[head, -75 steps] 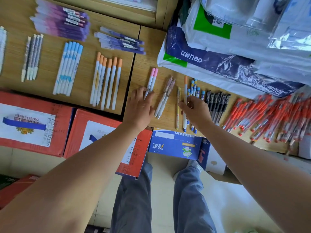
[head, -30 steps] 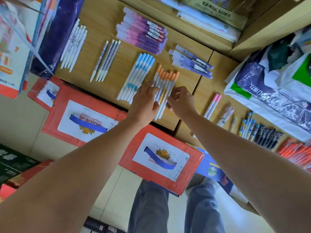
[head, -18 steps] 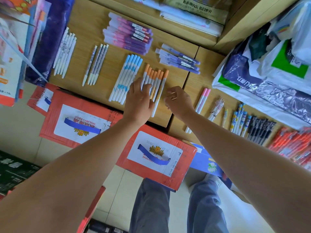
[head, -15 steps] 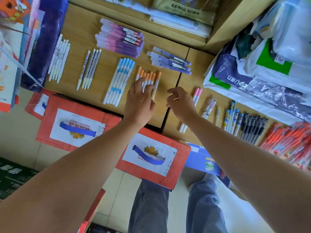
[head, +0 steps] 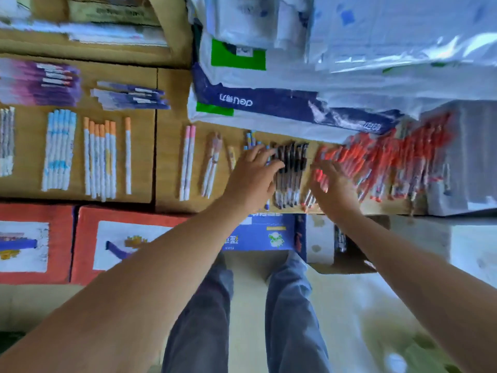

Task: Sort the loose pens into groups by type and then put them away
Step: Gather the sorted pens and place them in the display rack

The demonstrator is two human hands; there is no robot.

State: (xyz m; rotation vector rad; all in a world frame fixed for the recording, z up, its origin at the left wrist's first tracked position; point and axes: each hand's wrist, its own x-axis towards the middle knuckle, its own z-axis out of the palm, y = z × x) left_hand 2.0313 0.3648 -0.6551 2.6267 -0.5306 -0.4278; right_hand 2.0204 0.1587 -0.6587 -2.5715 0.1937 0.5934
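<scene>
I'm resting my left hand (head: pixel 252 176), fingers spread wide, against the black pens (head: pixel 291 168) on the wooden surface (head: pixel 166 117). My right hand (head: pixel 332 184), also spread, is touching the red pen pile (head: pixel 390 157). Two pink-capped pens (head: pixel 187 162) are lying further left, and one orange-capped pen (head: pixel 128 157) is lying alone. Blur is hiding the other counts.

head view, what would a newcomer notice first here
The sprawling heap of red pens on the right grabs the eye first. Next come the left hand and right hand, fingers spread, flanking a row of black pens at centre. Further left lie tidy sorted rows, such as the orange-capped pens.
</scene>
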